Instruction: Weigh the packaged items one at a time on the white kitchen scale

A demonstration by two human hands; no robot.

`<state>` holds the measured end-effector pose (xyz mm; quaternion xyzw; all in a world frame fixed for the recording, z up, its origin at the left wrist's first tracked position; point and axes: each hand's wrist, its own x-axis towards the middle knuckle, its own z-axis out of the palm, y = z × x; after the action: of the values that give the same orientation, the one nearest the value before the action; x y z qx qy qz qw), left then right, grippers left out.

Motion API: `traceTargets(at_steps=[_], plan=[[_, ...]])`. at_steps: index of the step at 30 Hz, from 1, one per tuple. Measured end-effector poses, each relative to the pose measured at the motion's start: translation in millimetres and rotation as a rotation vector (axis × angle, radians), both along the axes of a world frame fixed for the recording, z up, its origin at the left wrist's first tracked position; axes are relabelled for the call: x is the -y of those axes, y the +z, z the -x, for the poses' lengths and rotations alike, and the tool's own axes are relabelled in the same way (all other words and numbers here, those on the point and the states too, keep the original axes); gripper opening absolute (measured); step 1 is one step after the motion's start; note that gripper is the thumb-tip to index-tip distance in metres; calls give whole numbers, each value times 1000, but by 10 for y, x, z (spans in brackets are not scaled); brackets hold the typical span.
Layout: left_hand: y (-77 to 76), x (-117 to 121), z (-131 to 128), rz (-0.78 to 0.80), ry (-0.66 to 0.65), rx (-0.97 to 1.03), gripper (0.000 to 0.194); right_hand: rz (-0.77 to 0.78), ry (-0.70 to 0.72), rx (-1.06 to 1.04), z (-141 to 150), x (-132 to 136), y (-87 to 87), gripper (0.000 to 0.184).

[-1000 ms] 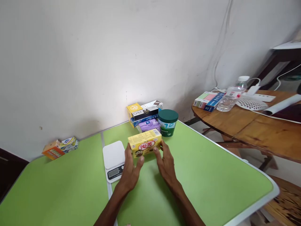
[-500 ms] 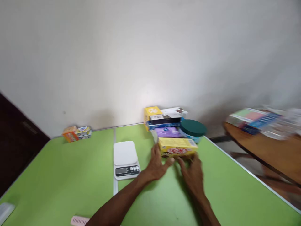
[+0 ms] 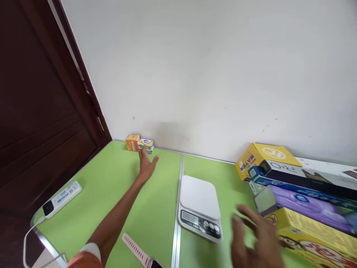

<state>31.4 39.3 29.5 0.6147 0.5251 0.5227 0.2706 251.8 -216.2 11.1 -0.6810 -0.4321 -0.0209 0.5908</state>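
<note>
My left hand (image 3: 147,165) reaches out over the far left of the green table with thumb and fingers apart, holding nothing. Its fingertips are in front of a small white, yellow and blue box (image 3: 147,144), beside which stands an orange box (image 3: 132,143). My right hand (image 3: 258,240), smeared by motion, is in the lower right with its fingers apart and nothing visible in it. Close to it lies a yellow box with red lettering (image 3: 320,238). Between my hands sits a white digital kitchen scale (image 3: 199,199) with a bare platform.
Behind the yellow box are a purple pack (image 3: 309,203), a dark long box (image 3: 309,178) and a yellow "WATER" box (image 3: 267,156). A pink-strapped watch (image 3: 136,249) lies at the front. A white power strip (image 3: 63,199) with a cable is at the left edge.
The view has swung left. Both hands have come off the yellow box; my left hand has moved across to the small boxes, while my right has drawn back toward me.
</note>
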Motion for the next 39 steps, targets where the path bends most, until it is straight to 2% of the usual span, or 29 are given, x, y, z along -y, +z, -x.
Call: traceTargets(at_steps=[2, 3, 5, 7, 8, 11, 13, 15, 20, 24, 29, 34, 39], plan=[[-112, -399, 219, 70, 121, -11, 88, -5, 223, -92, 410, -540, 168, 43], [-172, -552, 299, 103, 151, -9, 88, 2, 317, -152, 612, -839, 199, 46], [-297, -766, 404, 142, 163, 7, 85, 71, 508, -243, 965, -1468, 162, 53], [-427, -881, 450, 139, 156, 27, 80, 127, 631, -277, 1199, -2097, 51, 62], [-492, -914, 459, 131, 152, 34, 76, 170, 652, -282, 1268, -2395, -5, 65], [-671, -968, 460, 96, 146, 27, 68, 296, 600, -314, 1330, -3153, -106, 75], [-767, -995, 455, 59, 152, 5, 66, 338, 599, -334, 1318, -3511, -133, 76], [-835, -1025, 450, 31, 168, -20, 65, 344, 633, -348, 1308, -3746, -167, 71], [-896, -1079, 437, 39, 182, -34, 60, 350, 716, -370, 1315, -3977, -315, 60], [-894, -1088, 422, 49, 206, -9, 58, 361, 729, -300, 1252, -4039, -393, 59], [-884, -1095, 417, 64, 234, 83, 53, 370, 769, -248, 1151, -4047, -403, 57], [-805, -1049, 443, 71, 278, 133, 45, 371, 786, -196, 1150, -3896, -387, 52], [-698, -852, 457, 81, 318, 141, 46, 381, 799, -141, 1254, -3546, -366, 45]])
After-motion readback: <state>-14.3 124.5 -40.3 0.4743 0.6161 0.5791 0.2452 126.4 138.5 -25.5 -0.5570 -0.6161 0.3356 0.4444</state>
